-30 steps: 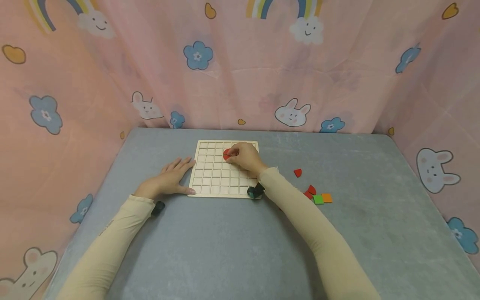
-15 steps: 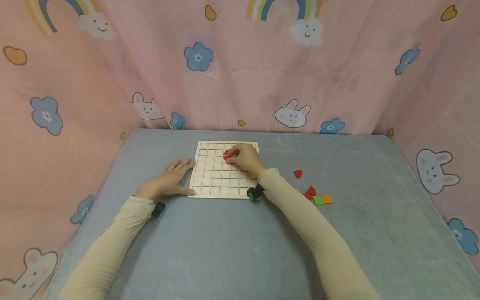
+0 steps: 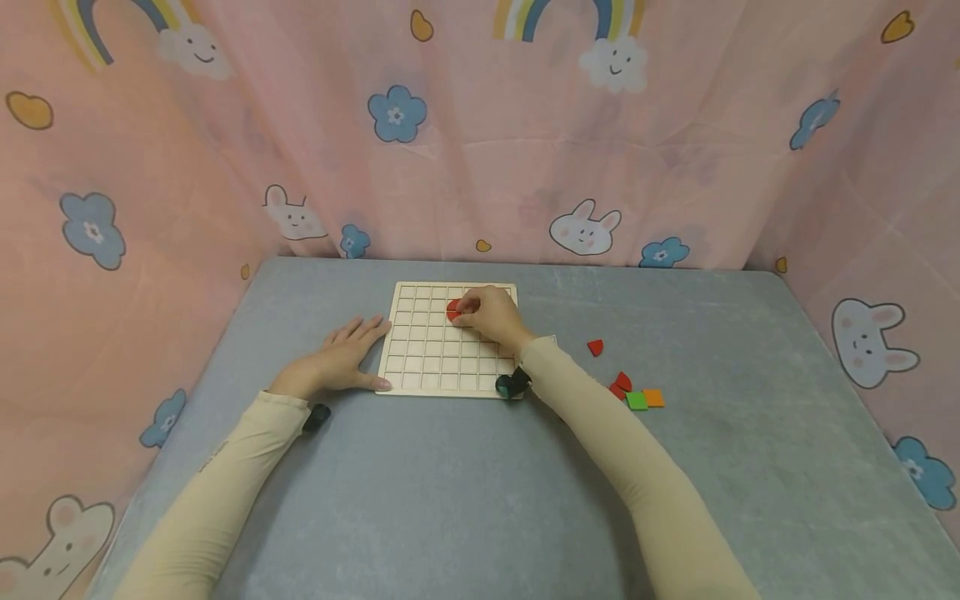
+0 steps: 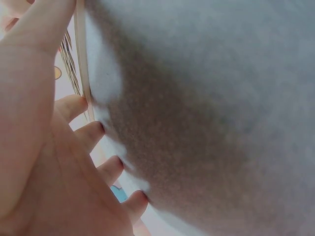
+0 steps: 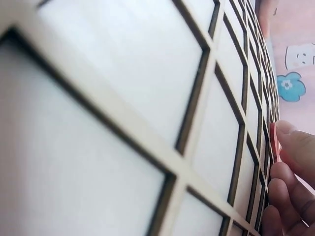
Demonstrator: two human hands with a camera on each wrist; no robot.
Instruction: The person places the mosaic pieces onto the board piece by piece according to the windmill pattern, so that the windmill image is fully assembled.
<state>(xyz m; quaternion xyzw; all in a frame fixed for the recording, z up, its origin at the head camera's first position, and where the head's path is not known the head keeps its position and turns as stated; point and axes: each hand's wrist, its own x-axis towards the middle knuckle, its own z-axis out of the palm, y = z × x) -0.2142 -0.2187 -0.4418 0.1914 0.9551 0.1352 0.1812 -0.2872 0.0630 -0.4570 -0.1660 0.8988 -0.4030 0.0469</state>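
A square wooden grid board (image 3: pixel 426 358) lies on the table. My left hand (image 3: pixel 330 364) stays at its left side, fingers spread and fairly straight, fingertips and thumb touching the edge. In the left wrist view those fingertips (image 4: pixel 112 167) rest on the tabletop along the rim. Over the board's upper part, my right hand (image 3: pixel 491 318) pinches a red quarter-round piece (image 5: pixel 273 138) between thumb and fingers. Red pieces (image 3: pixel 452 312) show in neighbouring cells just left of the fingertips. The hand partly hides the piece it pinches and the cells beneath.
Right of the board lie a lone red quarter-round piece (image 3: pixel 596 347), more red pieces (image 3: pixel 623 381), a green square tile (image 3: pixel 637 401) and an orange square tile (image 3: pixel 654 397). A light-coloured edge peeks out behind the right wrist. Pink printed curtain (image 3: pixel 480 167) surrounds the grey table (image 3: pixel 420 492).
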